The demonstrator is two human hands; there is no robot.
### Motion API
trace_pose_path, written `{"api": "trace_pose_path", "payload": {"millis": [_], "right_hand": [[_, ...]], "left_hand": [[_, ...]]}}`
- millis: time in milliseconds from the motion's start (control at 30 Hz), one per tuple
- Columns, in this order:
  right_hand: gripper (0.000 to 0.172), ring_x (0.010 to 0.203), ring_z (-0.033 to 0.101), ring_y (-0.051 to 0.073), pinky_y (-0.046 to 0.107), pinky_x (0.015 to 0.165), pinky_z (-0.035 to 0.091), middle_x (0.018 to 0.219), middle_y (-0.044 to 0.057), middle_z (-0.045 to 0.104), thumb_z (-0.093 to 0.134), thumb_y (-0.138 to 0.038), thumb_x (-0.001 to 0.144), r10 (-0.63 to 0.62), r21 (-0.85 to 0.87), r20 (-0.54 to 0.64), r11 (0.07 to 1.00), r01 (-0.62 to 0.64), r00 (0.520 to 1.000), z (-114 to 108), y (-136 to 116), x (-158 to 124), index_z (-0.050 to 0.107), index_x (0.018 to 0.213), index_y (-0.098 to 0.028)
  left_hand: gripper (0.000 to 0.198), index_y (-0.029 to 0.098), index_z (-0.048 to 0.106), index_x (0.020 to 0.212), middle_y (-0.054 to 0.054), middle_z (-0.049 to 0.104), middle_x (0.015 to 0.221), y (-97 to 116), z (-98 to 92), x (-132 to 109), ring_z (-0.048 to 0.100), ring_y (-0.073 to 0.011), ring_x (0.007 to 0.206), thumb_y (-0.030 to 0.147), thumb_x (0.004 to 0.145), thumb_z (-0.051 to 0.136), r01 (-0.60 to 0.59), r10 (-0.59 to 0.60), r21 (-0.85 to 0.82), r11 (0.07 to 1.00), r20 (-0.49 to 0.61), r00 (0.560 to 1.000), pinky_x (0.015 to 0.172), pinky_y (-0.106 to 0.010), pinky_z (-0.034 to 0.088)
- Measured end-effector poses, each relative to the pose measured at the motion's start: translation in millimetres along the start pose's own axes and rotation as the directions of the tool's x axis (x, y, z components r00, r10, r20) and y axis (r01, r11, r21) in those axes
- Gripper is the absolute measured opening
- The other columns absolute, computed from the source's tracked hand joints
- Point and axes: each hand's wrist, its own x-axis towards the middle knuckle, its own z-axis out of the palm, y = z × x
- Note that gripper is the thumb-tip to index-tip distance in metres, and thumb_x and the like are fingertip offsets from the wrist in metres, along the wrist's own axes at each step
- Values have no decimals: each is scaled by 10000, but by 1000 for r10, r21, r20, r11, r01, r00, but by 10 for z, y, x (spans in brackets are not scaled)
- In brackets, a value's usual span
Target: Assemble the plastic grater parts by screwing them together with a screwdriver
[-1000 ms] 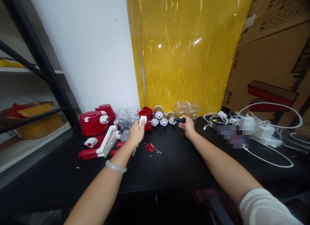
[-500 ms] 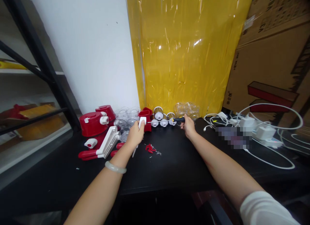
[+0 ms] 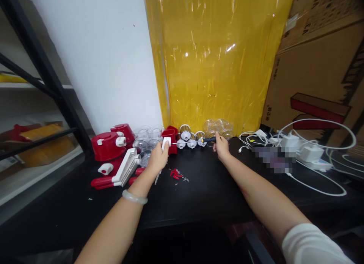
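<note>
My left hand (image 3: pixel 158 156) is closed on a white plastic part (image 3: pixel 166 142), whose lower end shows below the wrist; most of it is hidden by the fingers. My right hand (image 3: pixel 221 147) grips the black and yellow handle of a screwdriver (image 3: pixel 209 139). The screwdriver lies level, its long thin shaft running left to the white part, with the tip at or very near it. Beneath, on the black table (image 3: pixel 204 195), lie small red pieces (image 3: pixel 176 174) and several screws (image 3: pixel 185 179).
Red housings (image 3: pixel 106 147), white arms with red handles (image 3: pixel 126 167) and clear cups (image 3: pixel 148 133) stand at left. Behind my hands are a red container (image 3: pixel 170 132) and metallic cylinders (image 3: pixel 186 133). White cables (image 3: pixel 315 185) and chargers (image 3: pixel 290 142) lie at right, before a cardboard box (image 3: pixel 315 66).
The view has shifted slightly. The white part has turned a little in my left hand, its top end now facing the screwdriver more. Both hands keep their holds.
</note>
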Motion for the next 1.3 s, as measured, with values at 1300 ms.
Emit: {"api": "trace_pose_path", "payload": {"millis": [1300], "right_hand": [[205, 321, 503, 101, 179, 337, 365, 433, -70, 526, 527, -413, 878, 97, 215, 84, 970, -113, 992, 72, -46, 34, 503, 823, -218]], "left_hand": [[472, 159, 570, 1057, -54, 673, 700, 18, -23, 5, 664, -229, 613, 535, 964, 301, -24, 24, -5, 1000, -56, 998, 653, -331, 494]]}}
